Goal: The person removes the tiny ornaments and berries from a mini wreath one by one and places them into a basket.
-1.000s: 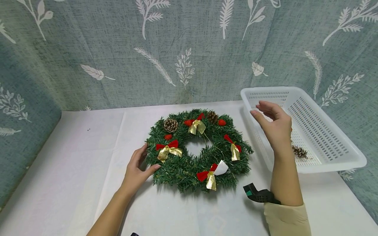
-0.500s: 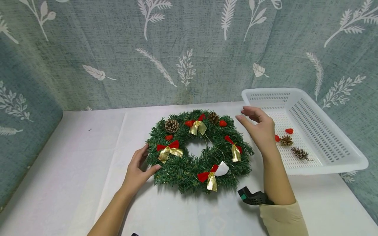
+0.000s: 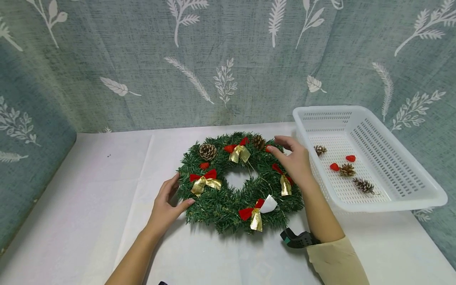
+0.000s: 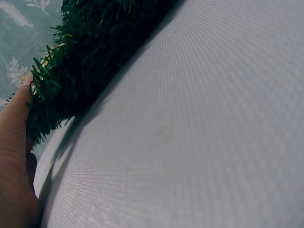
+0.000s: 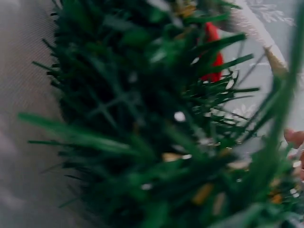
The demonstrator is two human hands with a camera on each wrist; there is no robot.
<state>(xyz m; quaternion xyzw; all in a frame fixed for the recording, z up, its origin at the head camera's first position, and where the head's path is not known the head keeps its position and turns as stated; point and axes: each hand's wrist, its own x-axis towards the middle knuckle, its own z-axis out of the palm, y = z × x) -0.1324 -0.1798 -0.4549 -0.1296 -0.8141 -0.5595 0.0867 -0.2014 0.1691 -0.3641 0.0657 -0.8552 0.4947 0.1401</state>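
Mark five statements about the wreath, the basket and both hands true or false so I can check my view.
1. The left hand touches the wreath. True.
2. The basket stands left of the wreath in the head view. False: it stands to the right.
3. Three pine cones lie in the basket. True.
4. The right hand is inside the basket. False: it is at the wreath's upper right in the head view.
5. The wreath bears bows. True.
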